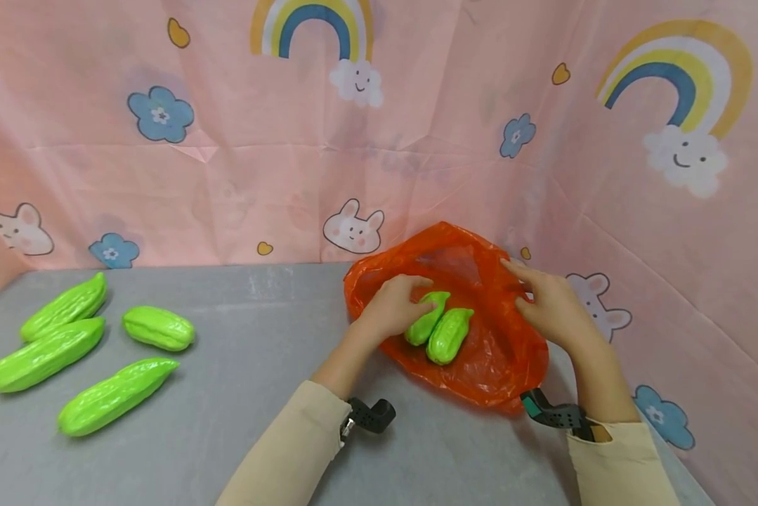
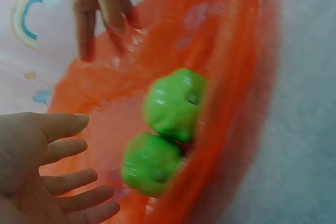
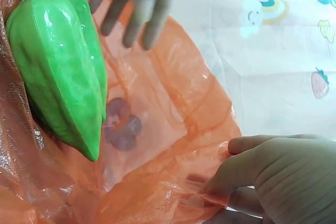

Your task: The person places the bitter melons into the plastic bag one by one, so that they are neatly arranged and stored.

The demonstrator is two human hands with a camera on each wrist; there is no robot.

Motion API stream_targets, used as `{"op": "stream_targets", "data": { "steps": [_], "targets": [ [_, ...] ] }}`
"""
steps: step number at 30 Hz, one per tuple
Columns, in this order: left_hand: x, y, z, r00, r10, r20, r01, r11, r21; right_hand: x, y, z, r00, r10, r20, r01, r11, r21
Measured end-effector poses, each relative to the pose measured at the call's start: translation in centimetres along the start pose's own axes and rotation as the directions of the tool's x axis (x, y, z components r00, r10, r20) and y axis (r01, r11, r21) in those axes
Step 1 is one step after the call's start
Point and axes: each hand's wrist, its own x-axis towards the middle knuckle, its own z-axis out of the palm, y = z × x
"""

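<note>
Pink cloth [image 1: 227,169] along the back and right, printed with rainbows [image 1: 355,28], blue flowers [image 1: 161,114] and bunnies [image 1: 355,228], grey tabletop [image 1: 252,443] below. And right of centre, up near the cloth: thin orange-red plastic bag [image 1: 499,365], mouth spread wide. Down inside, two glossy green bitter gourds [image 1: 449,337], side by side, pointed tips away from the wearer. Over now to the left hand [image 1: 394,306]: right beside that pair, fingers straight and spread apart, contact impossible to tell. And the right hand [image 1: 549,302], at the far-right edge: pinching the bag's rim, film caught between the fingers. Away left, well apart from the bag, four more bitter gourds [image 1: 118,397]: two close together, one just right of those, one nearer the wearer. Beige sleeves [image 1: 290,443] on both arms, black wrist cameras [image 1: 374,416] below.
</note>
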Motion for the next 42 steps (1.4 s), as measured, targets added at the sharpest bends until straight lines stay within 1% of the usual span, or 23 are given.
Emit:
{"op": "stream_targets", "data": {
  "steps": [3,8,12,15,17,20,23,28,31,35,39,42],
  "targets": [
    [-0.3,0.7,-0.5,1.0,0.013,-0.007,-0.013,1.0,0.017,0.0,-0.1,0.0,1.0,-0.003,0.004,0.003,1.0,-0.003],
    [-0.9,1.7,-1.0,0.999,0.038,-0.002,-0.038,0.999,0.035,0.0,-0.2,-0.2,1.0,-0.01,-0.003,0.01,1.0,-0.005],
    [-1.5,2.3,-1.5,0.999,0.05,-0.006,-0.05,0.995,0.088,0.1,-0.2,-0.3,1.0,-0.012,0.0,0.012,1.0,-0.009],
    [-2.3,2.4,-2.4,0.998,0.05,-0.026,-0.047,0.99,0.136,0.3,-0.3,-0.1,1.0,-0.016,0.008,0.016,1.0,-0.008],
    [-2.9,2.4,-3.1,0.997,0.054,-0.046,-0.047,0.988,0.149,0.4,-0.3,-0.1,1.0,-0.019,0.01,0.019,1.0,-0.015],
    [-3.7,2.0,-4.1,0.994,0.059,-0.09,-0.044,0.987,0.157,0.5,-0.3,-0.1,1.0,-0.018,0.014,0.019,0.999,-0.028],
    [-4.6,1.2,-5.2,0.989,0.06,-0.132,-0.037,0.985,0.168,0.7,-0.1,0.0,1.0,-0.029,0.01,0.029,0.999,-0.03],
    [-6.6,-0.3,-6.8,0.984,0.064,-0.168,-0.023,0.972,0.234,0.6,0.4,0.0,0.998,-0.056,-0.023,0.056,0.998,-0.021],
    [-7.9,-1.0,-7.9,0.979,0.08,-0.187,-0.024,0.959,0.284,0.6,0.6,0.0,0.996,-0.072,-0.045,0.07,0.997,-0.03],
    [-9.8,-2.1,-9.5,0.973,0.109,-0.203,-0.033,0.938,0.345,0.9,0.6,0.1,0.996,-0.078,-0.041,0.077,0.997,-0.019],
    [-11.6,-3.2,-11.1,0.972,0.129,-0.198,-0.039,0.914,0.403,1.0,0.4,0.1,0.997,-0.068,-0.026,0.068,0.998,0.002],
    [-13.2,-3.9,-12.4,0.972,0.13,-0.198,-0.029,0.895,0.446,1.0,0.2,0.1,0.996,-0.079,-0.03,0.079,0.997,0.017]
  ]
}}
